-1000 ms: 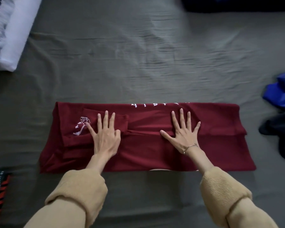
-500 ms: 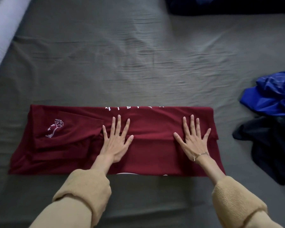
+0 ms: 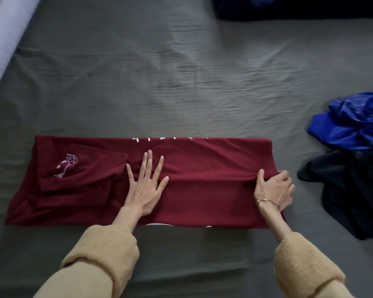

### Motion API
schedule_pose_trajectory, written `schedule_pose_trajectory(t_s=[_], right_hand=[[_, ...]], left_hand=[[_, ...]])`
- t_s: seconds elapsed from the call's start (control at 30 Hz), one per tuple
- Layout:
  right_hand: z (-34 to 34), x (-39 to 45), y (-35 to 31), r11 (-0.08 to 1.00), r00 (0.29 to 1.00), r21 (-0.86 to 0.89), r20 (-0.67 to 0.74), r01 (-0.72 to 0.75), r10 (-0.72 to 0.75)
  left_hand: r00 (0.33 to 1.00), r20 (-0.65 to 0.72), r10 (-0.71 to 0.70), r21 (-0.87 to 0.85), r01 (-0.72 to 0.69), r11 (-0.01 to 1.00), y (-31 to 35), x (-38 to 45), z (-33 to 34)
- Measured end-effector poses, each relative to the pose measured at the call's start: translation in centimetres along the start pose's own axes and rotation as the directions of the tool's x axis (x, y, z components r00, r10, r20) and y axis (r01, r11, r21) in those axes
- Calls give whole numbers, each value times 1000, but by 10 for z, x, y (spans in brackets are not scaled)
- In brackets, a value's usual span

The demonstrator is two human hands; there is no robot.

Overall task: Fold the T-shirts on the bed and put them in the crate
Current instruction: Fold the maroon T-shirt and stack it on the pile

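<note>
A dark red T-shirt lies folded into a long strip across the grey bed sheet, with a white print near its left end. My left hand presses flat on its middle, fingers straight and spread. At the strip's right end my right hand grips the cloth, thumb on top and fingers curled round the edge. A crumpled blue T-shirt and a dark T-shirt lie in a heap at the right. No crate is in view.
A white pillow or roll lies at the upper left edge. A dark cloth runs along the top right. The wrinkled sheet stretches beyond the red T-shirt.
My right hand slid from lying flat on the shirt to its right end and closed on the edge. My left hand stayed flat near the middle. The view shifted slightly.
</note>
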State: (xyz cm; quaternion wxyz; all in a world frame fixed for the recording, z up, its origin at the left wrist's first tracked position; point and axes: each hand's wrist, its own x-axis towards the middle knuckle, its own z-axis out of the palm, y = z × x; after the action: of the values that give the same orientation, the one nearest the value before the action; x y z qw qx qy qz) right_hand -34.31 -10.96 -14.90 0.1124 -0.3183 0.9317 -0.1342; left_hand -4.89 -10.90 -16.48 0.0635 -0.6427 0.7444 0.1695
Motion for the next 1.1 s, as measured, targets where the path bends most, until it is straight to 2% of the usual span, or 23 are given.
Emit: schedule_pose_trajectory(t_s=[0.1,0.17,0.23,0.37,0.43,0.53,0.63,0.73,0.87,0.97,1.1], right_hand=[[-4,1,-5,1000,998,-3,69,14,-13],[-5,-2,-9,999,998,-7,58,36,-36],[-8,-9,-17,1000,997,16,68,21,-22],[-17,-15,-35,983,970,101,203,-155,132],[-18,-24,-48,983,960,134,263,-129,90],[-12,-54,-78,977,944,209,328,-37,-35],[-1,-98,-116,959,905,276,387,68,-176],[8,-142,-148,929,850,348,444,128,-283],[21,-215,-196,863,789,477,461,166,-407],[32,-262,-224,811,723,544,471,213,-506],[55,-313,-260,774,620,583,518,248,-589]], left_hand=[[992,-128,14,7,-14,1000,0,-2,-2],[960,-279,5,3,-4,1000,-5,-4,-8],[928,-371,-32,-9,31,999,-17,-10,-16],[907,-375,-192,-120,158,980,-46,-24,-36],[897,-375,-235,-176,180,968,-63,-33,-41],[915,-329,-232,-316,125,940,-82,-41,-49],[955,-190,-228,-559,86,825,-102,-47,-54],[938,-155,-310,-685,124,718,-120,-50,-55],[904,21,-426,-872,225,435,-164,-56,-67],[911,201,-360,-916,306,262,-187,-62,-79],[909,329,-258,-931,357,73,-216,-71,-92]])
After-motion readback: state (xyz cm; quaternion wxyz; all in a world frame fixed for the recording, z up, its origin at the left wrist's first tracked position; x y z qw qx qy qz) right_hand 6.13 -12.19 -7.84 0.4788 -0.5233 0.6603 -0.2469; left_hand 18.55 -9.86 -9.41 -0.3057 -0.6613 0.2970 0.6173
